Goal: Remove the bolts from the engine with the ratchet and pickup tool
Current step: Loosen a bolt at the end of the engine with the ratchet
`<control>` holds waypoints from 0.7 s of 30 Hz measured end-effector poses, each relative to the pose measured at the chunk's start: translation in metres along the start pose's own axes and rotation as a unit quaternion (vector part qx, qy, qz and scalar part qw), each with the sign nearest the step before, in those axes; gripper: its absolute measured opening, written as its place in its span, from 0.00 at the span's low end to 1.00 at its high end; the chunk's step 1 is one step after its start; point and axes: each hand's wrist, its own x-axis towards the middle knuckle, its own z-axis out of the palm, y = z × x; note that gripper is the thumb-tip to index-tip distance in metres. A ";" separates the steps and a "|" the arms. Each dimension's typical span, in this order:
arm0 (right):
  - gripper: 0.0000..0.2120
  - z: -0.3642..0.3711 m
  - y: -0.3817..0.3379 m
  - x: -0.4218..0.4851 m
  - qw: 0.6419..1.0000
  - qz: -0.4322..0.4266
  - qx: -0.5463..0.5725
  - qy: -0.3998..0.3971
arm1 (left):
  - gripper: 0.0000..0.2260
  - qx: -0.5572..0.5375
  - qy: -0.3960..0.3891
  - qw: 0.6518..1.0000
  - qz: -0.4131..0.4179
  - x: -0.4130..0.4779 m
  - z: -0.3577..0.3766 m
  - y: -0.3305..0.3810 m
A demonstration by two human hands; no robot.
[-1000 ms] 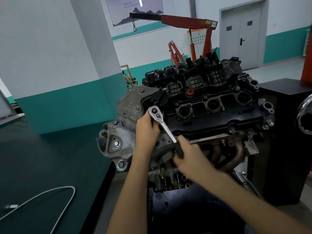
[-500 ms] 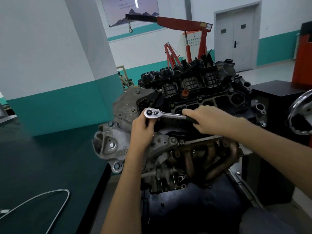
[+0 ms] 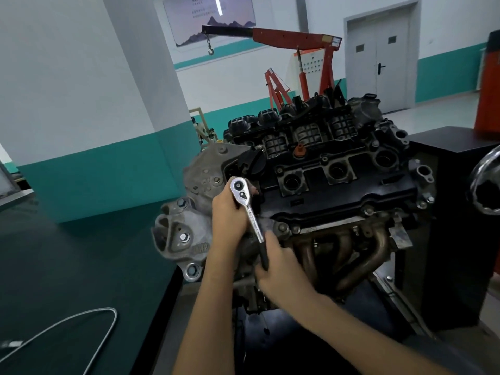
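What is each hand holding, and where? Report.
Both hold the ratchet: the right hand grips its black handle, the left hand holds its head.

Items counted: one engine (image 3: 338, 190); one ratchet (image 3: 247, 209); two hands, namely one left hand (image 3: 228, 220) and one right hand (image 3: 281, 269); one flexible pickup tool (image 3: 115, 316) on one dark surface (image 3: 54, 253). On the engine's top cover: three open plug wells (image 3: 336, 171) and one orange cap (image 3: 299, 151). Background: one red hoist (image 3: 295, 39), one handwheel (image 3: 487, 185), one double door (image 3: 378, 58), one poster (image 3: 208, 20).
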 end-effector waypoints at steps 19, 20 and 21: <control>0.16 -0.006 0.005 0.000 0.999 -0.012 -0.025 0.029 | 0.08 0.039 0.011 0.999 0.008 -0.002 0.003 0.000; 0.18 0.006 0.000 -0.001 0.999 -0.010 -0.001 0.043 | 0.08 0.030 0.009 0.999 0.005 -0.003 0.003 0.000; 0.18 0.012 -0.003 -0.001 0.999 -0.011 0.019 0.046 | 0.08 0.024 0.008 1.000 0.008 -0.004 0.002 0.000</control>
